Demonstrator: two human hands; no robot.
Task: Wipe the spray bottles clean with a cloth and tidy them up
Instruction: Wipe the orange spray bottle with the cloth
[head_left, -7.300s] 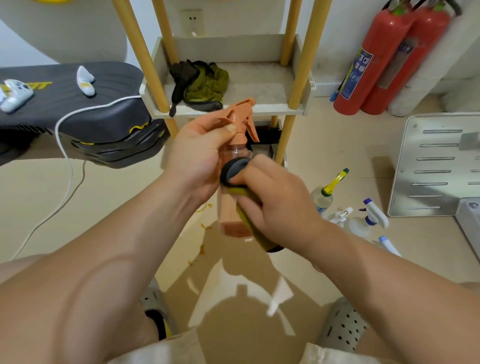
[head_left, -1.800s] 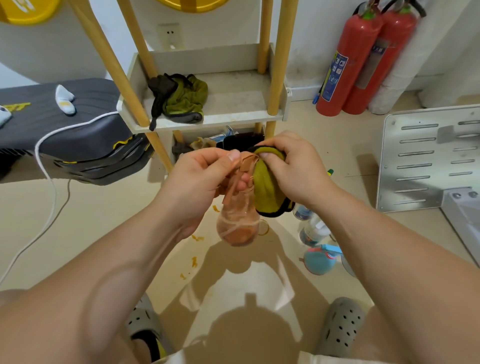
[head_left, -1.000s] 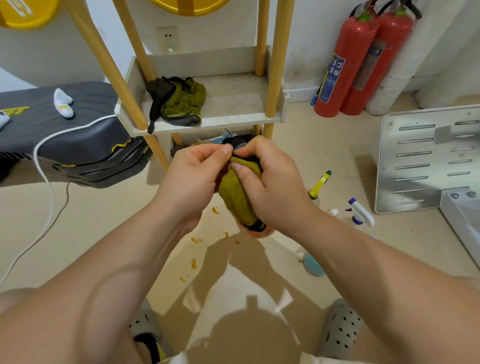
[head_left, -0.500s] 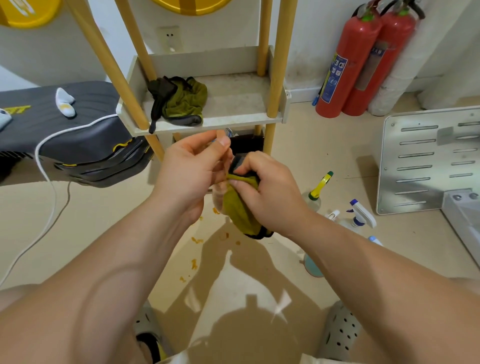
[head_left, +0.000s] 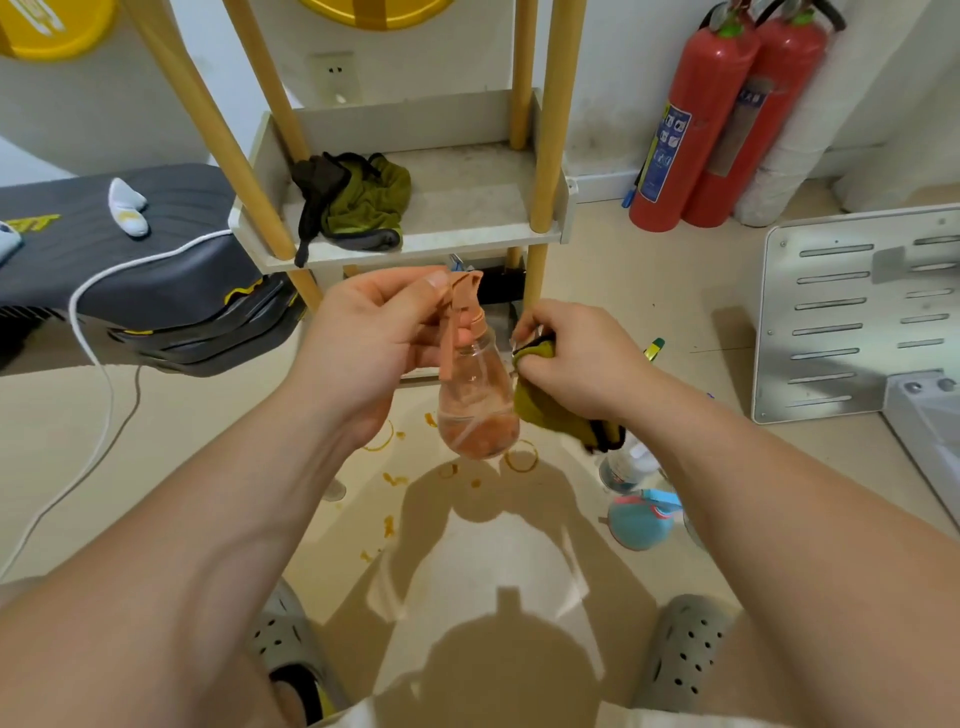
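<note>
Above the floor, the orange spray bottle (head_left: 475, 410) was pinched at its head by fingers of the left hand (head_left: 374, 338), and the cloth (head_left: 550, 410) was gripped in the right hand (head_left: 576, 358) beside it. Other bottles (head_left: 626, 467), seemingly unwiped, were left below. Tidying was judged barely begun.

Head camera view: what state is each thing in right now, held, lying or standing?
Orange spray bottle: upright in the air, hanging from its sprayer top.
Left hand: pinching that sprayer top.
Green cloth: bunched, beside the bottle's body.
Right hand: gripping that cloth.
Spare cloth: crumpled on the shelf.
Blue bottle: on the floor, apparently on its side.
Fire extinguishers: standing upright.
</note>
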